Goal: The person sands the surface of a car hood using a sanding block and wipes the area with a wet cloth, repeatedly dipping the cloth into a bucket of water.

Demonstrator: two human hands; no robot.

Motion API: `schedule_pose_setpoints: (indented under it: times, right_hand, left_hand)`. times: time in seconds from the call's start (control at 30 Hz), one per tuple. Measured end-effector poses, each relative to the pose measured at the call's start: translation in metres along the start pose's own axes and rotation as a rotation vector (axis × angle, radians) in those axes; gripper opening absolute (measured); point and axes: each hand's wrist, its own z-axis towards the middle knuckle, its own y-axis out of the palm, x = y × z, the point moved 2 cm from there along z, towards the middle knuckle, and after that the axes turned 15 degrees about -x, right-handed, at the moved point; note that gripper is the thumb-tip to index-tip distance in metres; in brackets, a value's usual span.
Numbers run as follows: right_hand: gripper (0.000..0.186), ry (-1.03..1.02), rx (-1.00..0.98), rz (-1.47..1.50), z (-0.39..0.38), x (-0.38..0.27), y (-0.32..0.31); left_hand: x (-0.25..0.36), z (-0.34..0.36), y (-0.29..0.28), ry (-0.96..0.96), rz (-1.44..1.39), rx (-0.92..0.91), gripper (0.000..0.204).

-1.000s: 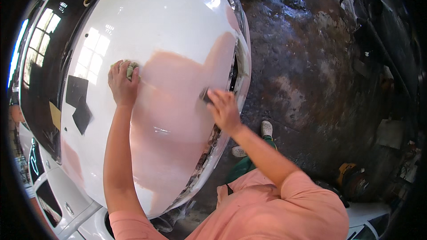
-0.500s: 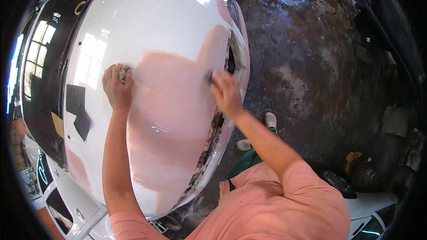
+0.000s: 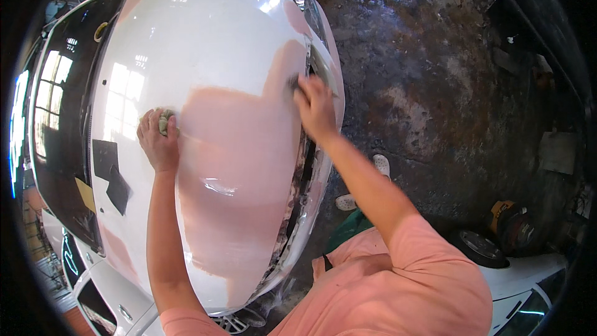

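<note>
Below me lies a white car hood [image 3: 205, 43] with a large wet pinkish patch [image 3: 242, 130] across its middle. On the white paint beside that patch, my left hand [image 3: 159, 143] is closed round a crumpled pale-green cloth [image 3: 165, 122]. My right hand [image 3: 318, 109] presses a small dark piece of sandpaper [image 3: 293, 82] to the hood near its front edge, on the pinkish strip. Most of the sandpaper is hidden by the fingers. Two dark sheets [image 3: 115, 177] overlap on the hood close to the windshield.
The dark windshield [image 3: 62, 118] borders the hood on the left, with a tape roll [image 3: 100, 32] and a tan sheet [image 3: 84, 194] near its base. At right is a stained floor [image 3: 404, 106]. A wheel [image 3: 477, 247] and another white car [image 3: 528, 286] stand at lower right.
My right hand has slid farther up along the hood's front edge with the sandpaper. My left hand keeps the cloth at about the same spot; the whole view has shifted slightly.
</note>
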Motion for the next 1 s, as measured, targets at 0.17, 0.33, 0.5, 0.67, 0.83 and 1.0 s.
schedule_pose_setpoints:
  times: [0.17,0.33,0.5,0.67,0.83,1.0]
  right_hand:
    - [0.04,0.143,0.08,0.003,0.052,0.018,-0.002]
    - [0.048,0.083,-0.128,0.052,-0.133,-0.041,0.017]
    - [0.043,0.129,0.088,0.09,0.031,0.013,0.0]
    - [0.04,0.122,0.124,0.069,0.038,0.011,0.001]
    - [0.049,0.034,-0.073,0.064,-0.123,-0.031,0.015]
    - [0.04,0.028,0.099,0.081,0.051,0.025,-0.01]
  left_hand:
    - [0.001,0.005,0.004,0.002,-0.009,-0.013,0.036]
    - [-0.006,-0.008,0.002,-0.037,0.001,-0.018,0.036]
    - [0.001,0.004,0.0,0.011,0.003,-0.003,0.036]
    - [0.001,0.004,0.002,0.002,0.014,-0.031,0.035]
    - [-0.007,-0.006,0.001,0.014,0.009,-0.022,0.035]
    - [-0.002,0.005,0.003,0.038,-0.002,-0.011,0.035]
